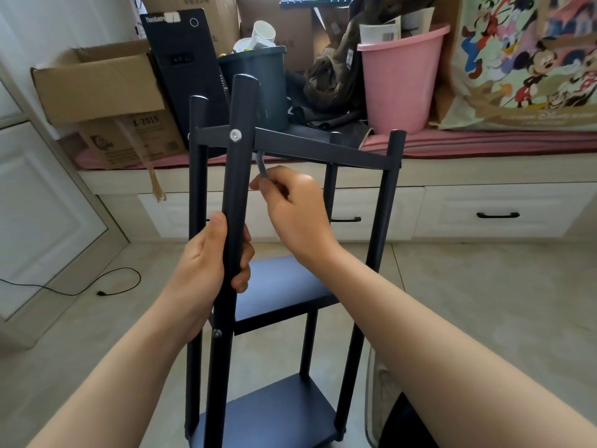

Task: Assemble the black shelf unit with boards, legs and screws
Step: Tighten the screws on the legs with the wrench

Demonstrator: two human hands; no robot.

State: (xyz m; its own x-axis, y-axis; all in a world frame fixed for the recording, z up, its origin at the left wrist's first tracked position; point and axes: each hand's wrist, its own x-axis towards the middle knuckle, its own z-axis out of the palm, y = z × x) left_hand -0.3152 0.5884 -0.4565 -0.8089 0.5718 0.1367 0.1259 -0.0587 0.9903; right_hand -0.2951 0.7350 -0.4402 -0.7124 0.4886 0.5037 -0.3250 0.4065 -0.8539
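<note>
Gripping the near leg (234,189) of the black shelf unit (284,286), left hand (206,263) has fingers and thumb wrapped round the tube about midway up. Right hand (297,211) pinches the long arm of a grey hex key (262,164) just under the top board (310,147), short end pointing up toward the board's underside or the inner side of the leg; can't tell exactly which hole it sits in. Unit stands upright on the tiled floor (484,302), right in front of the person, three boards already between four legs. Screw head (235,135) visible on the near leg at top-board level, another screw (217,333) lower down.

Handling guess: metal tubes, stiff, smooth painted finish, probably a bit slippery; whole frame looks light and tippy, so holding a leg mid-height to steady it makes sense. Thin boards, grab by the legs rather than board edges. Key is small, fingertip grip only.

Behind: pink bucket (400,82), cardboard box (97,82), dark bin (258,79).
</note>
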